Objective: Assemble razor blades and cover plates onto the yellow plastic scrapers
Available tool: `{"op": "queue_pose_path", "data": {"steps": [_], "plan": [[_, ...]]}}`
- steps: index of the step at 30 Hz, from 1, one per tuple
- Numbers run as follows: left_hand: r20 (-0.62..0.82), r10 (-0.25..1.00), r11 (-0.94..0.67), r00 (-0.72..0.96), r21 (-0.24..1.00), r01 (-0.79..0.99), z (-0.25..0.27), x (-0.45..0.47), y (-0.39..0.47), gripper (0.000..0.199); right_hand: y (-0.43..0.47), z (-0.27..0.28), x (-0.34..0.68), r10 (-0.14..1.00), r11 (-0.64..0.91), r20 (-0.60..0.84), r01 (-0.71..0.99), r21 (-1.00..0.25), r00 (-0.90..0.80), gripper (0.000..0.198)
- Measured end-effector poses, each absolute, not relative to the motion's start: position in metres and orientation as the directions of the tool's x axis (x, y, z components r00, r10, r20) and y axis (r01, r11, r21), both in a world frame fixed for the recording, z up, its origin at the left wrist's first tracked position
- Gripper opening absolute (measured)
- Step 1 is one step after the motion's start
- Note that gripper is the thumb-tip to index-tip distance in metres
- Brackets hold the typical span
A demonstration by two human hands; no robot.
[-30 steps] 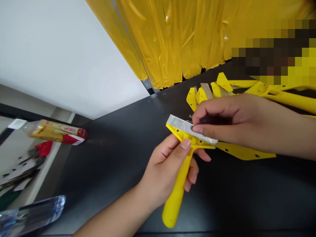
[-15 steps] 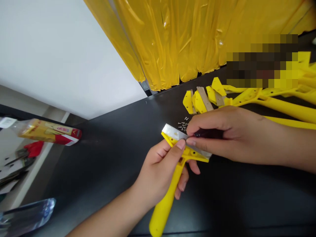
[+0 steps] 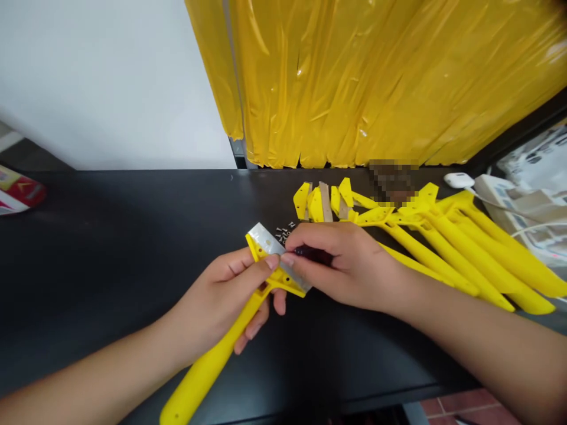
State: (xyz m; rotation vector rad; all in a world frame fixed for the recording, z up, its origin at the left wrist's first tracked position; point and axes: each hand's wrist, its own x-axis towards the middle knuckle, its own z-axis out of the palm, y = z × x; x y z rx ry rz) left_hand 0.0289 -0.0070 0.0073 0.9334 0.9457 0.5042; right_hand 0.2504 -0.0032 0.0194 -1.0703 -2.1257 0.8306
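Both hands have drifted toward the desk's (image 3: pixel 110 236) middle: the left hand (image 3: pixel 230 301) clasps a yellow scraper (image 3: pixel 212 360), the right hand (image 3: pixel 349 265) pinches a dark tool (image 3: pixel 312 255) against its blade (image 3: pixel 274 251); a slip could cut fingertips.

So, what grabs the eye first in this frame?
First the yellow scraper at the centre: the left hand grips its handle, and the right hand presses a dark tool against the metal blade on its head. Next, the pile of yellow scrapers lying to the right on the black table. Behind them hangs a wide yellow plastic sheet.
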Motion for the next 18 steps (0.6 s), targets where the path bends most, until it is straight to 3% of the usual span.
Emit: {"op": "queue_pose_path", "data": {"steps": [4, 7, 11, 14, 18], "plan": [[-0.454, 0.725, 0.529, 0.518, 0.848, 0.004, 0.008, 0.029, -0.007, 0.040, -0.004, 0.032, 0.260, 0.922, 0.334, 0.104, 0.632, -0.699, -0.372, 0.019], [-0.455, 0.746, 0.533, 0.486, 0.846, -0.025, 0.008, 0.027, -0.007, 0.036, -0.013, 0.040, 0.279, 0.960, 0.213, -0.058, 0.851, -0.481, -0.273, 0.018], [-0.448, 0.746, 0.531, 0.493, 0.847, -0.034, 0.006, 0.027, -0.007, 0.037, -0.032, 0.036, 0.300, 0.911, 0.319, -0.178, 0.909, -0.268, -0.372, 0.018], [-0.444, 0.749, 0.531, 0.492, 0.846, -0.045, 0.005, 0.028, -0.006, 0.037, -0.042, 0.029, 0.297, 0.882, 0.340, -0.258, 0.911, -0.233, -0.395, 0.017], [-0.430, 0.753, 0.521, 0.498, 0.852, -0.052, 0.003, 0.027, -0.005, 0.036, -0.045, 0.027, 0.286, 0.855, 0.364, -0.276, 0.888, -0.281, -0.438, 0.010]]}}
